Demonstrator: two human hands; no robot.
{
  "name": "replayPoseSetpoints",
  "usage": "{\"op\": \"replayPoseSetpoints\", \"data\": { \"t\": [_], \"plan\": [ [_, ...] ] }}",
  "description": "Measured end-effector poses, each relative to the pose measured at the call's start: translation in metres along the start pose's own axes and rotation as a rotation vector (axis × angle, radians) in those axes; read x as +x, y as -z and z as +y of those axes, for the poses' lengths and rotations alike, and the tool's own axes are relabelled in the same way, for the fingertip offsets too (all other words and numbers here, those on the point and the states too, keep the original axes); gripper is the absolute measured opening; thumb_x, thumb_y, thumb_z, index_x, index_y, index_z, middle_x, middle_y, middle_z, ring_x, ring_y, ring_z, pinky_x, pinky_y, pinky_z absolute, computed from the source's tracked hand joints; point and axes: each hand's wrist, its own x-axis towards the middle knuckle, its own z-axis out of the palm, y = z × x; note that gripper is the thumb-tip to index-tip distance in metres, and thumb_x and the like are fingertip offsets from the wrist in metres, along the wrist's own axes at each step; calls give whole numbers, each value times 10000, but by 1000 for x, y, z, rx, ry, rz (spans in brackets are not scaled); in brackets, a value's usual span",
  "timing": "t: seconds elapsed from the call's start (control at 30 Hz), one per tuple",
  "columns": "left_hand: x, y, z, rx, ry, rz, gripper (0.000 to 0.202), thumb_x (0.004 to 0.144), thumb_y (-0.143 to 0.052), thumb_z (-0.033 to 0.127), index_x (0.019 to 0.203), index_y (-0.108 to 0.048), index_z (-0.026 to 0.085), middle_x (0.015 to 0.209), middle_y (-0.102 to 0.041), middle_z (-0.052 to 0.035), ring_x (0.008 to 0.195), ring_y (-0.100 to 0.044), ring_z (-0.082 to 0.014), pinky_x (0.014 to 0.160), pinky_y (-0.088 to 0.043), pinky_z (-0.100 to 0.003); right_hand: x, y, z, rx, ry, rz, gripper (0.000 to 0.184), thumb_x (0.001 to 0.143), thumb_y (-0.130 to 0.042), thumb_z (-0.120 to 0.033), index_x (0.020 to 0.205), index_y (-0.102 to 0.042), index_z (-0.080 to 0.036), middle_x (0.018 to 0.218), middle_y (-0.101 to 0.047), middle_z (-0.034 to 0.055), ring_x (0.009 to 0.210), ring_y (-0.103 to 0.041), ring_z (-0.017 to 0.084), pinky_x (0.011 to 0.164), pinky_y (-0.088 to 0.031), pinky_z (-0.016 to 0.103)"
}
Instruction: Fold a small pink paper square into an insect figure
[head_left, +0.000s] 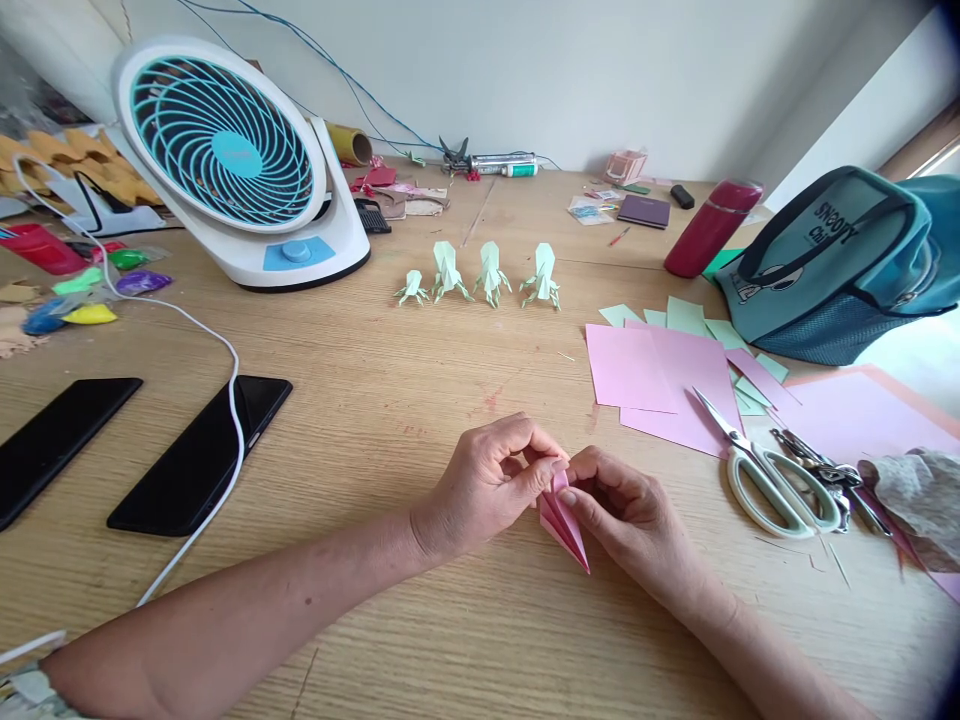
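Left hand [499, 485] and right hand [630, 510] are both pinching your pink paper [564, 527], tip toward five o'clock, so I'd line up edges before creasing.

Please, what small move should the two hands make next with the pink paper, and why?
I would probably press the fold firmer with the right thumb: the left hand and right hand both pinch the pink folded paper near its upper end, and its layers look not fully flat toward the pointed tip.
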Motion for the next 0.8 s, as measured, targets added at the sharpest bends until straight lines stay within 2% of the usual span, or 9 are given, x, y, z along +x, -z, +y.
{"op": "replayPoseSetpoints", "data": {
  "t": [0.1,0.23,0.5,0.63,0.7,0.8],
  "plan": [
    [0,1,-1,-13,-53,-2,115,909,-622,157,798,-638,131,765,-637,-25,658,-612,-94,577,-506,-184,2,0,1,7,23,22,135,932,-653,-334,872,-675,-215,825,-624,5,737,-573,132,663,-450,245],
    [-2,1,-3,59,-142,-28,76,894,-639,135,824,-668,133,771,-636,-30,721,-613,-114,614,-503,-197,0,-2,2,-70,86,74,172,929,-658,-309,794,-632,-205,760,-573,-5,673,-527,122,599,-415,244],
    [0,1,-8,192,-49,-61,84,891,-668,192,826,-680,140,789,-626,-30,699,-572,-111,640,-467,-222,-2,-4,-3,-253,219,185,208,933,-631,-229,737,-561,-212,721,-523,-8,639,-483,127,578,-398,267],
    [4,2,-7,185,-58,-19,117,894,-655,181,781,-657,150,762,-650,-18,733,-585,-119,682,-457,-228,-3,-2,-1,-233,210,197,50,955,-601,-216,909,-612,-231,803,-595,9,720,-553,145,642,-450,280],
    [6,3,-6,149,-10,24,100,882,-648,153,783,-640,151,754,-656,-8,713,-586,-112,667,-454,-220,-4,-1,1,-218,225,225,76,971,-562,-188,1009,-595,-245,873,-610,19,791,-576,156,708,-474,298],
    [7,3,-6,31,70,66,90,887,-631,168,800,-624,151,745,-647,2,678,-585,-100,645,-467,-208,-5,0,2,-257,284,224,118,968,-543,-145,1019,-576,-246,890,-590,21,801,-561,160,725,-476,313]
  ]
}}
